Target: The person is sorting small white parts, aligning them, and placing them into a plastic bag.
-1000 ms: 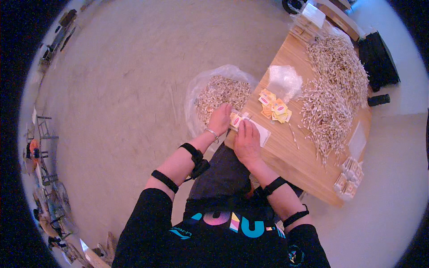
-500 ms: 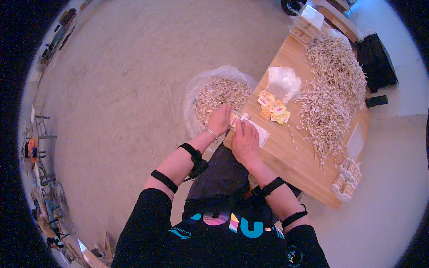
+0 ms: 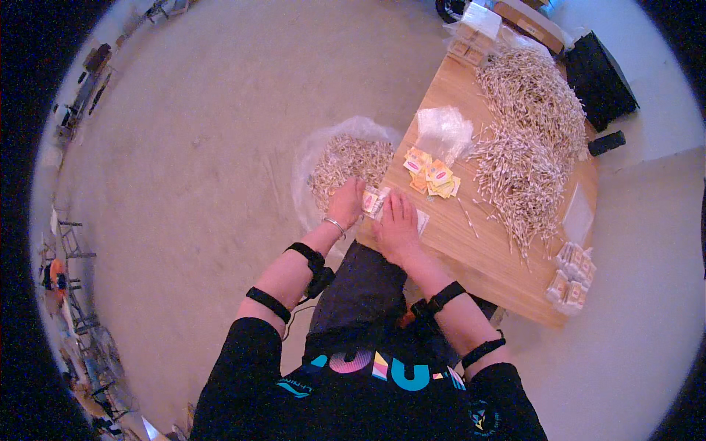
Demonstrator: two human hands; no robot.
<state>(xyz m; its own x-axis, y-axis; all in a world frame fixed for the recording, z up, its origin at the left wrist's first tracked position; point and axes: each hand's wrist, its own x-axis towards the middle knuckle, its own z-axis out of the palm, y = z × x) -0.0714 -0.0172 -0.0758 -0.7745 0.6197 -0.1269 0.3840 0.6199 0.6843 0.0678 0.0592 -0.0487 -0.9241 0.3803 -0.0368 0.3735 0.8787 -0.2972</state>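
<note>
The person wears a black short-sleeved shirt with a bright print across the chest in teal, pink, yellow and blue, plus a small teal mark near the left sleeve. Dark grey trousers cover the lap. Each bare forearm carries two black bands, one near the wrist and one near the elbow. The left hand (image 3: 346,211) has a thin silver bangle at the wrist; the right hand (image 3: 398,226) is bare.

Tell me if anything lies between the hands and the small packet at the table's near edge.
Nothing visible does. Both the left hand and the right hand are already on the packet at the table edge; the orange labels lie farther off.
</note>
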